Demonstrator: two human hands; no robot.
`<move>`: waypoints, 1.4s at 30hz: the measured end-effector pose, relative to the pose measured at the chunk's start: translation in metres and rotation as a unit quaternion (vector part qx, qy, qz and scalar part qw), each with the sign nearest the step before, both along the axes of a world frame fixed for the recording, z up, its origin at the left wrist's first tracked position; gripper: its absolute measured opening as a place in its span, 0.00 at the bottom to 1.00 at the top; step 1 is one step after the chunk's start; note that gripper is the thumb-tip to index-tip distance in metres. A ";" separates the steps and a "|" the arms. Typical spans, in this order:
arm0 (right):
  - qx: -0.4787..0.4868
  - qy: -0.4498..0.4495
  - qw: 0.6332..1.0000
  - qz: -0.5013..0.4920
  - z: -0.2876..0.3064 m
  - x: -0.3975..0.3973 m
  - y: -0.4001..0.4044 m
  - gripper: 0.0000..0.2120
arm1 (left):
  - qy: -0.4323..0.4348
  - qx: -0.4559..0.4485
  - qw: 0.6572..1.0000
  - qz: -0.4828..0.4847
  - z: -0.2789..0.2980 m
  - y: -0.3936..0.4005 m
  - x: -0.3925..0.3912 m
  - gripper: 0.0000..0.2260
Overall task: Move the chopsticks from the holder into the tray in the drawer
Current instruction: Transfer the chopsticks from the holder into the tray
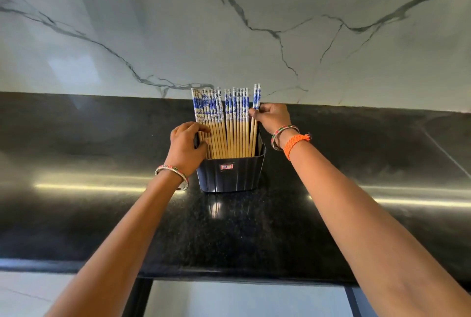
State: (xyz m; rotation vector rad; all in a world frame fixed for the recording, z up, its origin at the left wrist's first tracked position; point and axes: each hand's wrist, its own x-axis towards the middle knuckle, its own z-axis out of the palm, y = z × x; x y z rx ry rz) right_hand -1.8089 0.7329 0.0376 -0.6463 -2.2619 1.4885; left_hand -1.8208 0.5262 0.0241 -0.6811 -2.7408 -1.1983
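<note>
A dark holder [230, 175] with a small red and white sticker stands on the black counter near the marble wall. Several wooden chopsticks [229, 123] with blue and white tops stand upright in it, side by side. My left hand [187, 144] wraps around the leftmost chopsticks just above the holder's rim. My right hand [271, 116] pinches two chopsticks [255, 113] at the right end, which stick up slightly higher than the others. The drawer and its tray are not in view.
The glossy black counter [102, 214] runs left to right, with its front edge below my forearms. A white marble wall [229, 23] with dark veins rises right behind the holder. Light cabinet fronts show under the counter edge.
</note>
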 end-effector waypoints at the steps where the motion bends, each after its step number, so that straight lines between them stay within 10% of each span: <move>1: -0.027 0.017 0.999 -0.014 0.003 0.002 0.001 0.12 | 0.002 0.005 1.000 -0.004 0.002 -0.001 0.001 0.13; 17: -0.443 0.228 0.861 -0.101 0.065 0.220 -0.040 0.12 | -0.018 0.013 0.990 -0.137 0.039 -0.021 0.155 0.16; 21: -0.497 0.195 0.835 -0.135 0.008 0.287 -0.083 0.11 | -0.217 -0.040 0.954 -0.203 0.006 -0.040 0.218 0.15; 24: -0.343 0.074 0.910 -0.221 -0.030 0.326 -0.101 0.04 | -0.256 -0.109 0.941 -0.193 -0.024 -0.056 0.259 0.17; 26: 0.015 -0.093 0.951 -0.294 -0.062 0.354 -0.112 0.24 | -0.261 -0.143 0.937 -0.185 -0.043 -0.067 0.278 0.15; 30: 0.449 -0.048 0.892 0.030 -0.112 0.414 -0.156 0.22 | -0.401 -0.153 0.886 -0.174 -0.069 -0.097 0.306 0.17; 34: 0.384 -0.092 0.892 0.220 -0.153 0.456 -0.187 0.19 | -0.444 -0.223 0.840 -0.219 -0.107 -0.139 0.340 0.16; 39: 0.318 -0.247 0.868 0.291 -0.186 0.465 -0.205 0.25 | -0.338 -0.108 0.933 -0.056 -0.150 -0.174 0.355 0.08; 42: 0.271 -0.319 0.851 0.317 -0.200 0.464 -0.215 0.24 | -0.365 -0.178 0.914 0.004 -0.171 -0.188 0.354 0.18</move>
